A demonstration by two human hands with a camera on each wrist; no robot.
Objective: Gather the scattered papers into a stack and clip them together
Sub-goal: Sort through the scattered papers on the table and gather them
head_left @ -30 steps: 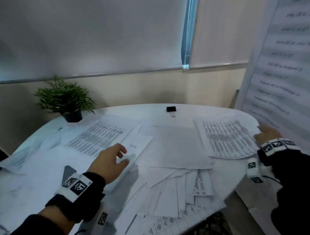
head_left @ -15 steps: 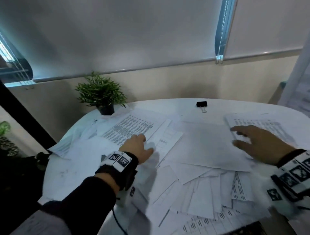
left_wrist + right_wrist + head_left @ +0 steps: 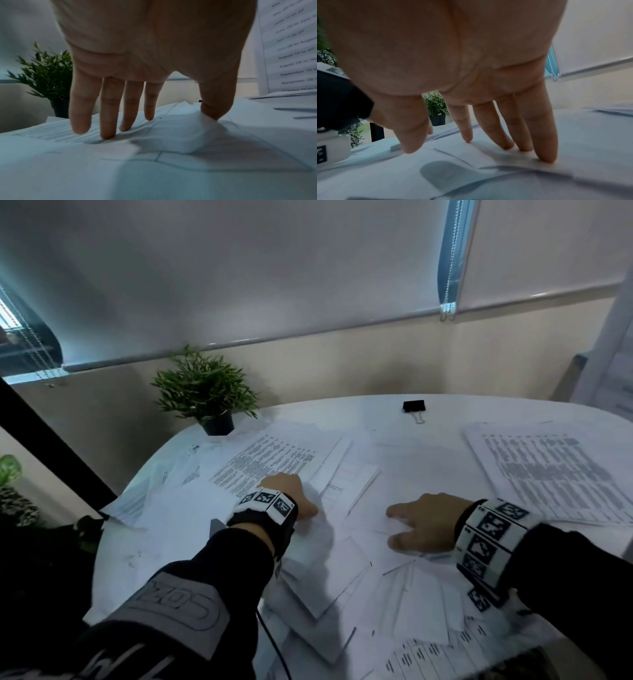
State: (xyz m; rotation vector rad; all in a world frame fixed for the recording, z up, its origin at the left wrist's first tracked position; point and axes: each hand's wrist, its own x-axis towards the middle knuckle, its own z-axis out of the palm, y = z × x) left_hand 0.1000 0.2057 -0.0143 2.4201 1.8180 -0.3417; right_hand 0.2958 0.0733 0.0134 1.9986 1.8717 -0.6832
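White papers (image 3: 363, 546) lie scattered and overlapping across the middle and lower part of the head view, some blank side up, some printed with dense rows of text. A printed sheet (image 3: 270, 463) lies left of centre, angled. Another printed sheet (image 3: 548, 474) lies at the right edge, on top of more pages. A fan of loose pages spreads along the bottom of the frame. A black binder clip (image 3: 414, 406) sits alone at upper centre, apart from the papers, its wire handle pointing toward the viewer.
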